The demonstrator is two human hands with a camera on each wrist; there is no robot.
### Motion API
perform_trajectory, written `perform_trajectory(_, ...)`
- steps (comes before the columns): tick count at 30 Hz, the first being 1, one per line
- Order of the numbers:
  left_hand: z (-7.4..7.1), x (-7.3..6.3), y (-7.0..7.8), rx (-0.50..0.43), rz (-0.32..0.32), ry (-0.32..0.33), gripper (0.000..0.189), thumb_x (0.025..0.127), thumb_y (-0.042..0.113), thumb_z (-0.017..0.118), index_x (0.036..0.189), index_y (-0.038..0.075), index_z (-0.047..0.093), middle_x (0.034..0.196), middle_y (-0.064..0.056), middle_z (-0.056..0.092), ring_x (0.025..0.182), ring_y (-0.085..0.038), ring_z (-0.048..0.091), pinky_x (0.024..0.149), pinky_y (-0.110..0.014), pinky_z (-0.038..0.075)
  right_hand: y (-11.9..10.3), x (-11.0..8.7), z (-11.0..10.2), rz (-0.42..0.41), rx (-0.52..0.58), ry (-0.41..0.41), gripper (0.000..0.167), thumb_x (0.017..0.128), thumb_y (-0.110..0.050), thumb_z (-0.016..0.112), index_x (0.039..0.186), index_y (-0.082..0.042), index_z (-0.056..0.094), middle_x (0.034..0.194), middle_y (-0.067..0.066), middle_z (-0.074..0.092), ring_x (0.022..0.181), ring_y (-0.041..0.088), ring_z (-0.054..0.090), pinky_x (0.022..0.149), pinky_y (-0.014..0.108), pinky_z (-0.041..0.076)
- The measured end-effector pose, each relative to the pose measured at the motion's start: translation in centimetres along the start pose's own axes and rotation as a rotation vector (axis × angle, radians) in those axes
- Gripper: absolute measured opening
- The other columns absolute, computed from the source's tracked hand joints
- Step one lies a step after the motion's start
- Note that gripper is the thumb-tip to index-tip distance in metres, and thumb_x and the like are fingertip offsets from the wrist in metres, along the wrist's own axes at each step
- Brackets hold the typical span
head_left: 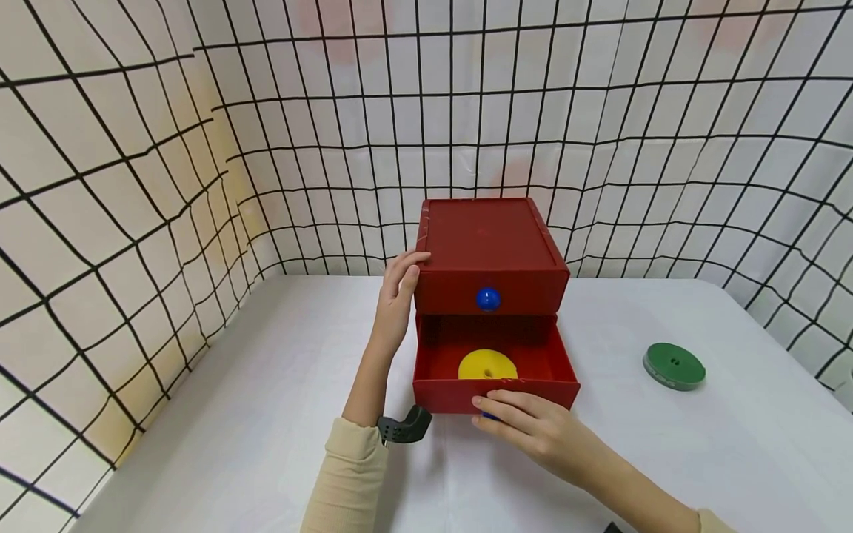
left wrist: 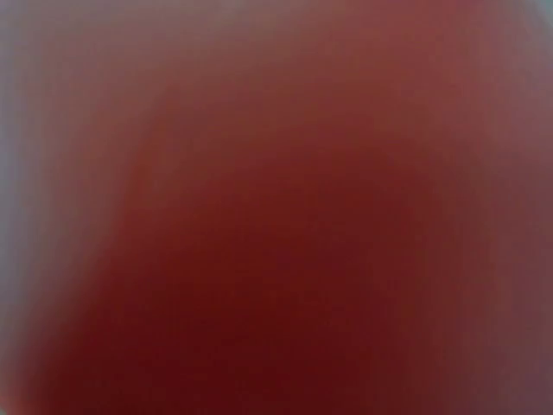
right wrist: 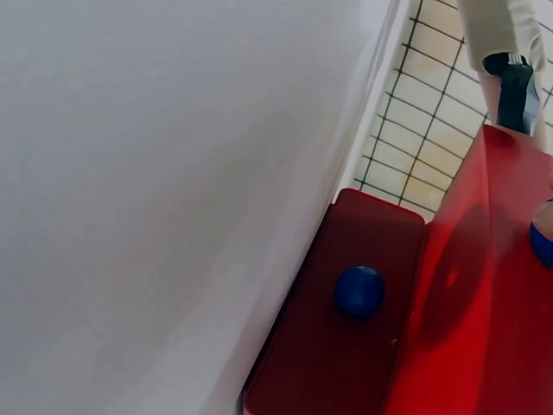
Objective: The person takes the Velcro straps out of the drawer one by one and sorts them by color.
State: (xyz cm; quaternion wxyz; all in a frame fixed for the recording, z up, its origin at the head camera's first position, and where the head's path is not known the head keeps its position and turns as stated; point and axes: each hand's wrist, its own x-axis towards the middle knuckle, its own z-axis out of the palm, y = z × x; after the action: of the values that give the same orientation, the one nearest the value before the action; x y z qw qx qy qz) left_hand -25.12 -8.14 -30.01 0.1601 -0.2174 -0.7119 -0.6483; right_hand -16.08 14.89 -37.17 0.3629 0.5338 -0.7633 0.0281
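Observation:
A red two-drawer box (head_left: 489,233) stands on the white table, its upper drawer closed with a blue knob (head_left: 488,299). The lower drawer (head_left: 433,397) is pulled out, and inside it lies a yellow disc (head_left: 488,364). My left hand (head_left: 397,300) rests against the box's upper left side, fingertips at the top edge. Across the lower drawer's front lie the fairly straight fingers of my right hand (head_left: 533,429), touching its blue knob (right wrist: 543,233), which they partly cover. My right thumb is hidden. The left wrist view is only a red blur.
A green disc (head_left: 674,366) lies on the table (head_left: 640,459) to the right of the box. Black-and-white grid netting (head_left: 506,118) surrounds the table's back and sides. A dark band (head_left: 406,426) is strapped on the left wrist.

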Motion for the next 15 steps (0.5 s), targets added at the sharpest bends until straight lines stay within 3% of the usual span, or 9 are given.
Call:
perform_trajectory(6, 0.0, 0.0, 0.0, 0.008, -0.007, 0.0, 0.033, 0.099, 0.017, 0.034, 0.126, 0.005, 0.049, 0.141, -0.009, 0.032, 0.129, -0.022, 0.029, 0.106, -0.047, 0.028, -0.1, 0.2, -0.2, 0.015, 0.014, 0.017, 0.041, 0.1, -0.026, 0.025, 0.119, -0.022, 0.06, 0.122, -0.003, 0.06, 0.108, 0.013, 0.055, 0.087, 0.026, 0.048)
perform_trajectory(10, 0.0, 0.0, 0.0, 0.012, -0.004, 0.001, 0.033, 0.099, 0.017, 0.034, 0.126, 0.005, 0.049, 0.14, -0.009, 0.032, 0.129, -0.021, 0.03, 0.106, -0.046, 0.028, 0.0, 0.6, -0.5, 0.023, 0.014, 0.051, 0.038, 0.099, -0.03, 0.028, 0.116, -0.023, 0.062, 0.12, -0.003, 0.061, 0.108, 0.013, 0.057, 0.1, 0.026, 0.038)
perform_trajectory(15, 0.0, 0.2, -0.5, 0.006, 0.002, 0.005, 0.033, 0.099, 0.019, 0.035, 0.125, 0.007, 0.05, 0.139, -0.007, 0.033, 0.128, -0.02, 0.031, 0.105, -0.045, 0.029, 0.6, 1.3, -0.8, 0.011, -0.008, 0.111, 0.035, 0.099, -0.03, 0.033, 0.117, -0.021, 0.061, 0.119, -0.001, 0.062, 0.108, 0.014, 0.057, 0.108, 0.025, 0.029)
